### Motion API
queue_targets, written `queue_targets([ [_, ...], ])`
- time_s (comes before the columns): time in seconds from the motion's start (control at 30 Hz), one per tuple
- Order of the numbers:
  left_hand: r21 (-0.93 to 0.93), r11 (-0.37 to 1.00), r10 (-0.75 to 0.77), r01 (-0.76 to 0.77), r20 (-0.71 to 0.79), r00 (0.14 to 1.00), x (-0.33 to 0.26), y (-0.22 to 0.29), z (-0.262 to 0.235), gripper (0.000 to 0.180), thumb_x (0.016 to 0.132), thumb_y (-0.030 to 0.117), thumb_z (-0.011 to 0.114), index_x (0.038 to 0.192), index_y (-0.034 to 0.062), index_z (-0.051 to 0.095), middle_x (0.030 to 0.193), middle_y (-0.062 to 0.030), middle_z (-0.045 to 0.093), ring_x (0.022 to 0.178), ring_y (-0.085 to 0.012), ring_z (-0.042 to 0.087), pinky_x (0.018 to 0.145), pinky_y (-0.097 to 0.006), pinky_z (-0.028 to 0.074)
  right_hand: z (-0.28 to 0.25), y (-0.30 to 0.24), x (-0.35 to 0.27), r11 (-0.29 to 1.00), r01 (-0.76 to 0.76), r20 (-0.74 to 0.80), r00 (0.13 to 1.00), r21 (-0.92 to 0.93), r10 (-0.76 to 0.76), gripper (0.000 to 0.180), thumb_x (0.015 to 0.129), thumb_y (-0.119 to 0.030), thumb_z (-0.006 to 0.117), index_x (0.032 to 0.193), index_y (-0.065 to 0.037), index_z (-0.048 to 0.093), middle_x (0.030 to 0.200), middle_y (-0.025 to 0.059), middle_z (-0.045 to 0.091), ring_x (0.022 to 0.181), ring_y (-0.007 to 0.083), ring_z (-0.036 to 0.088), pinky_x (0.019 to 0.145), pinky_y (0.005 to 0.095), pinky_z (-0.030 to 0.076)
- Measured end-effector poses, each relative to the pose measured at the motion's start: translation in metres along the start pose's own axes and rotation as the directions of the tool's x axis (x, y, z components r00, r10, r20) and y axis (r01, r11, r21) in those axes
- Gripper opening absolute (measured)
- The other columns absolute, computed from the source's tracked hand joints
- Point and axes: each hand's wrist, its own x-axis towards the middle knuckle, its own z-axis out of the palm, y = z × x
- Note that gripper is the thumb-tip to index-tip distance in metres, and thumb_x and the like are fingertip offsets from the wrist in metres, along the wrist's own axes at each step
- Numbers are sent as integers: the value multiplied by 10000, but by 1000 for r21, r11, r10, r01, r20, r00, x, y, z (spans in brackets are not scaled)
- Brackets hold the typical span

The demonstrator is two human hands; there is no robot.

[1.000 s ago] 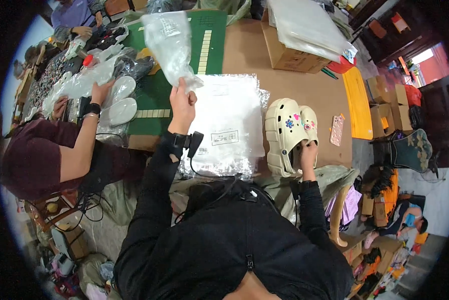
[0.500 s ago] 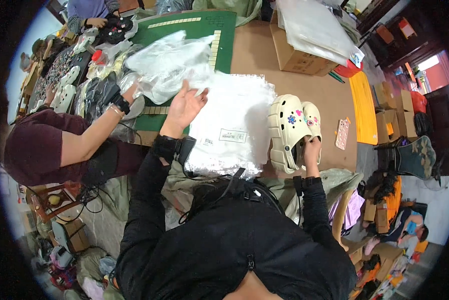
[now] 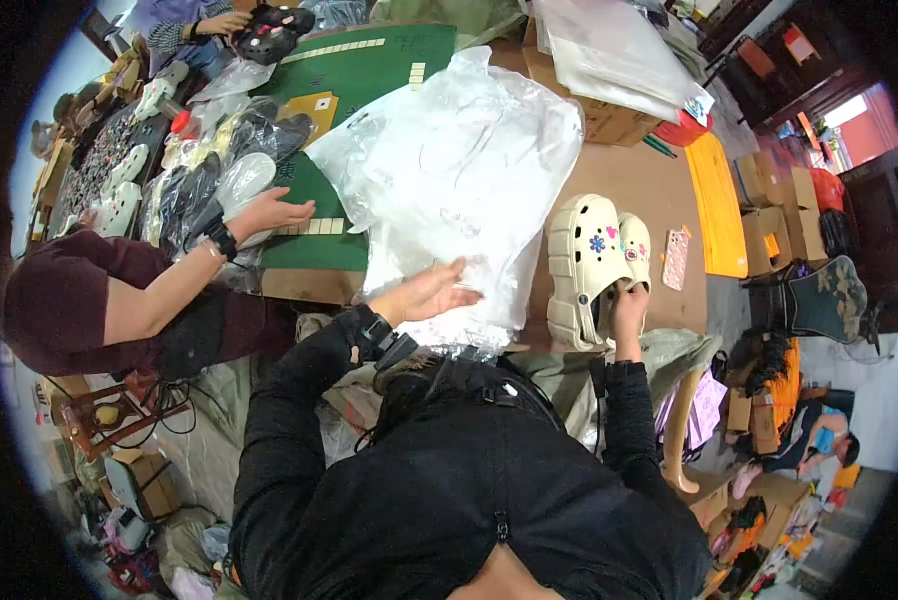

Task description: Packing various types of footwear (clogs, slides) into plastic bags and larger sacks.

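Observation:
A pair of cream clogs (image 3: 577,262) with colourful charms is gripped at the heel openings by my right hand (image 3: 629,312), fingers curled inside. My left hand (image 3: 427,293) lies palm up with fingers stretched, at the lower part of a large clear plastic bag (image 3: 459,150). That bag spreads over a stack of white plastic mailing bags (image 3: 469,335), hiding most of it. Whether my left fingers touch the clear bag I cannot tell.
A co-worker's open hand (image 3: 277,212) reaches in from the left, beside bagged clogs (image 3: 249,180). A cardboard box (image 3: 614,122) with clear plastic sheets (image 3: 619,60) stands at the back. A phone in a pink case (image 3: 675,258) lies right of the clogs.
The clear bag has moved from the co-worker's hand at the left onto the white stack. My left hand has come down and nearer. The co-worker's hand is now without the bag.

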Motion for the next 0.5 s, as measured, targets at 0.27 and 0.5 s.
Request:
queue_targets([
  [0.27,615,479,-550,626,-345,761,-8,2,-31,563,912,437,379,1194,-46,447,1139,-192,538,931,-254,583,798,-320,485,-6,7,-4,996,-26,-57,998,-87,21,197,741,-103,637,760,77,558,599,94,547,568,135,452,539,304,380],
  [0.5,858,410,830,310,-492,262,8,105,-224,339,766,307,636,835,-20,575,840,-147,607,749,-237,582,668,-364,434,-17,-27,-26,994,52,-131,989,-93,-64,173,751,-71,616,825,77,566,693,128,599,622,164,508,603,319,410],
])
